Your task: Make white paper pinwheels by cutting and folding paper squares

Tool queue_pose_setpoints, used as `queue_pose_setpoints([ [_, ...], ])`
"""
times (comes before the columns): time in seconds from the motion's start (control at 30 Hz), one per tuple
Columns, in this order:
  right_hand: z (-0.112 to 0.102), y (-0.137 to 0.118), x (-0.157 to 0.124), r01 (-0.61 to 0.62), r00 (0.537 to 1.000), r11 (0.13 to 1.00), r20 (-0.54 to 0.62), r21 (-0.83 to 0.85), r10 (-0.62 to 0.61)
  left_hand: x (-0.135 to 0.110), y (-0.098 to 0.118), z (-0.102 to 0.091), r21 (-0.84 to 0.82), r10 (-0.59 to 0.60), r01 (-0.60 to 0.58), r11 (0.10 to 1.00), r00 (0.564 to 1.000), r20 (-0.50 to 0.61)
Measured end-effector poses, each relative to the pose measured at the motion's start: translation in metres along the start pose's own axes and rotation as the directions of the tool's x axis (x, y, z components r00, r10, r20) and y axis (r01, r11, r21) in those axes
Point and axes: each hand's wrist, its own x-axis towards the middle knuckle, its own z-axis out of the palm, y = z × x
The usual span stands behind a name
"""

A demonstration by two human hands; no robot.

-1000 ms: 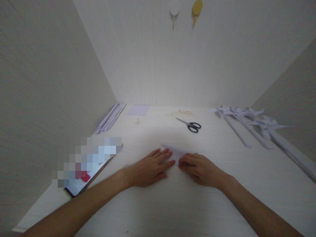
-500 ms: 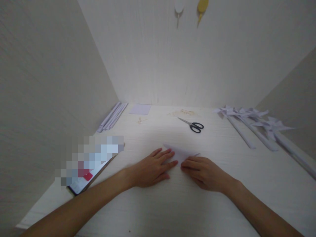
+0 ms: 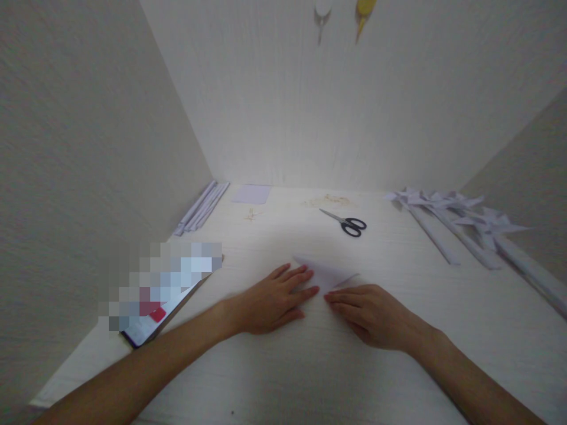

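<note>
A folded white paper (image 3: 326, 271) lies flat on the pale table (image 3: 283, 366) in front of me. My left hand (image 3: 273, 299) lies flat on the table with fingers stretched out, its fingertips on the paper's left corner. My right hand (image 3: 371, 313) also lies flat, fingers extended, with the fingertips at the paper's near edge. Neither hand grips anything.
Black-handled scissors (image 3: 346, 222) lie beyond the paper. Rolled paper sticks (image 3: 201, 207) and a small lilac sheet (image 3: 251, 193) sit at the back left. Several paper pinwheels on sticks (image 3: 460, 227) lie at the right. A booklet (image 3: 160, 295) rests at the left edge. Walls enclose three sides.
My right hand has slid a little toward me and to the right, uncovering more of the paper. The left hand has stayed in place.
</note>
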Motion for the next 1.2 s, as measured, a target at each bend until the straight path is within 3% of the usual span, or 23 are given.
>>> queue_pose_setpoints([
  [1.2,-0.0024,-0.0034,0.0039,-0.079,0.996,0.997,0.049,0.0,0.079,0.0018,0.0028,-0.0039,0.031,-0.02,0.018,0.999,0.997,0.074],
])
